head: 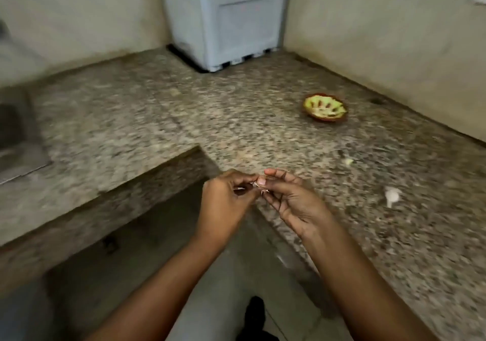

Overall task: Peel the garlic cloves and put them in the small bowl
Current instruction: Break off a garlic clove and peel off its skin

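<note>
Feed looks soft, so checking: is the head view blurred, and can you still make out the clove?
Head view: motion blur smears the countertop and bowl; dim, even light without glare; wide-angle bend at edges; clove between both hands barely resolvable.

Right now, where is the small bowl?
In the head view, the small bowl stands on the right part of the counter, near the right wall, beyond both hands and apart from them.
</note>
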